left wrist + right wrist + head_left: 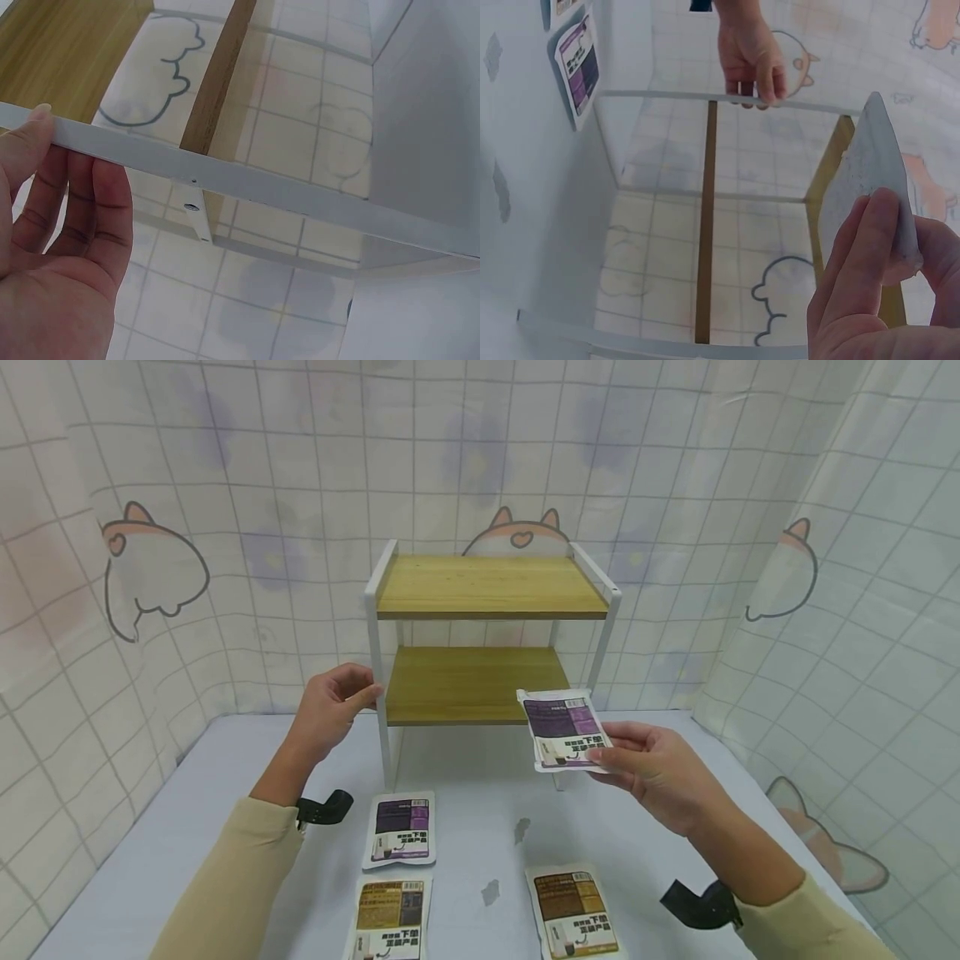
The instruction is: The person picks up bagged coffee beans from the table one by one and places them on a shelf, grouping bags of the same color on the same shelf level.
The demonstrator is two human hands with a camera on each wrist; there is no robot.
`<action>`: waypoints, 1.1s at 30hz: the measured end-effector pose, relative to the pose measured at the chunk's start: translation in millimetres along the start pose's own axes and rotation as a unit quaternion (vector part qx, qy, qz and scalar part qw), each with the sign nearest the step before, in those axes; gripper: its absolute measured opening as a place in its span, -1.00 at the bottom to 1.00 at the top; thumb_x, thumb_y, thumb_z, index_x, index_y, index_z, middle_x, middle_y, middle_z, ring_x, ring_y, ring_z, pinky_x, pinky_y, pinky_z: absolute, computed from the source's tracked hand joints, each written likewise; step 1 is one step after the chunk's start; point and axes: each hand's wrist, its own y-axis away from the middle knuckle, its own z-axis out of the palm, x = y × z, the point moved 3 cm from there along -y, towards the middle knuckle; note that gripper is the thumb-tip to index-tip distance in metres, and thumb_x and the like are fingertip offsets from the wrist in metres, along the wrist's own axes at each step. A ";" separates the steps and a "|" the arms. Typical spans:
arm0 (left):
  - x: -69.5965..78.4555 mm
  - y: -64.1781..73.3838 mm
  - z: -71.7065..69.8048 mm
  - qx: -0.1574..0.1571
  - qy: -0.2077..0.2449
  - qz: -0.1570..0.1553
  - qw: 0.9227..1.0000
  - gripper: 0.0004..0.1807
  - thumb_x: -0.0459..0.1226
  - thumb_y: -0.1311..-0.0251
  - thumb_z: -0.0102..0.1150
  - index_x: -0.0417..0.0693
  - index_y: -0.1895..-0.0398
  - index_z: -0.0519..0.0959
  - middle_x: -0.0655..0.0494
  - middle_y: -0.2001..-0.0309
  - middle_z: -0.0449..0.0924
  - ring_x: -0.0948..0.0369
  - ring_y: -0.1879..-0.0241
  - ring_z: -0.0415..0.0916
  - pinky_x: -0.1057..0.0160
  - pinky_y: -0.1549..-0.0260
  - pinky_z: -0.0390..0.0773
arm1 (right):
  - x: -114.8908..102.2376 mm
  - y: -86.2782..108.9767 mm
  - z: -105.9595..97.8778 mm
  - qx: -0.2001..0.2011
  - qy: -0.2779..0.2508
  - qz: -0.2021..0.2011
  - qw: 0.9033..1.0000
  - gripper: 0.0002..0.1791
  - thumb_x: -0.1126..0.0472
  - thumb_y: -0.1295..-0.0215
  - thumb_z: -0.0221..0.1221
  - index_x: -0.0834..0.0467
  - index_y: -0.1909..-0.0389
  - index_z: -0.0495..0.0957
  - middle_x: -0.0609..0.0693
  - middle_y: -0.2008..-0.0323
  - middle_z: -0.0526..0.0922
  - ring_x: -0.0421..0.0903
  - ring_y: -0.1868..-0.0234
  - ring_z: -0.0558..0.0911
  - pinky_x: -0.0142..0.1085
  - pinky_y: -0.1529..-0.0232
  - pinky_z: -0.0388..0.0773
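Note:
A two-tier rack with wooden boards [491,587] and white metal legs stands on the white table. My left hand [330,706] pinches its left front leg [262,191], the thumb on one side and the curled fingers on the other in the left wrist view. In front of the lower board's right end, my right hand [660,768] holds a flat pouch [564,727] with a purple and white label. The thumb lies over the pouch's lower right corner. Its plain pale back [866,165] faces the right wrist camera, with fingers pressed against it.
Another purple-labelled pouch [402,828] lies on the table before the rack's left side. Nearer are two brown-labelled pouches, one at the left [390,917] and one at the right [575,914]. Grey patches [491,892] mark the tabletop [465,827]. A gridded curtain [315,460] hangs around it.

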 end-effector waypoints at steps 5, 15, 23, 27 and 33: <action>0.3 0.2 0.1 0.001 -0.003 -0.002 1.000 -0.71 -0.14 -0.42 0.24 -0.14 -0.04 0.63 -0.06 0.02 0.65 0.15 0.04 0.63 0.47 0.07 0.64 | -5.0 0.5 0.4 -0.008 -0.005 -0.006 1.000 -0.26 0.28 -0.34 0.34 0.43 -0.44 0.26 -0.02 -0.06 0.72 -0.04 0.00 0.76 -0.24 -0.09 0.69; 0.4 0.4 -0.3 0.002 -0.002 -0.002 1.000 -0.72 -0.16 -0.42 0.25 -0.15 -0.02 0.62 -0.07 0.02 0.66 0.14 0.05 0.63 0.46 0.07 0.65 | -13.2 0.5 1.0 -0.014 -0.009 -0.019 1.000 -0.26 0.29 -0.37 0.31 0.43 -0.46 0.22 -0.03 -0.06 0.71 -0.06 0.01 0.76 -0.28 -0.06 0.70; -1.3 -0.9 0.3 0.000 -0.007 -0.004 1.000 -0.73 -0.13 -0.42 0.24 -0.10 -0.02 0.63 -0.05 0.02 0.66 0.11 0.03 0.63 0.46 0.06 0.65 | -18.4 -1.3 0.1 -0.018 -0.015 -0.024 0.999 -0.28 0.31 -0.38 0.30 0.46 -0.43 0.22 -0.06 -0.01 0.73 -0.08 0.03 0.77 -0.30 -0.05 0.70; -1.3 -0.5 0.2 -0.001 -0.005 -0.003 1.000 -0.73 -0.14 -0.42 0.24 -0.11 -0.02 0.62 -0.05 0.02 0.66 0.11 0.05 0.63 0.45 0.06 0.65 | -22.2 -1.5 0.1 -0.017 -0.007 -0.024 1.000 -0.30 0.29 -0.37 0.31 0.44 -0.42 0.26 -0.05 -0.05 0.70 -0.07 0.02 0.76 -0.30 -0.06 0.70; 0.4 0.1 0.1 0.000 -0.004 -0.003 1.000 -0.74 -0.15 -0.42 0.24 -0.11 -0.01 0.63 -0.04 0.02 0.66 0.13 0.05 0.63 0.45 0.06 0.65 | -27.7 -2.2 0.0 -0.016 -0.004 -0.025 1.000 -0.30 0.27 -0.38 0.31 0.41 -0.43 0.27 -0.04 -0.08 0.68 -0.06 0.01 0.75 -0.30 -0.06 0.70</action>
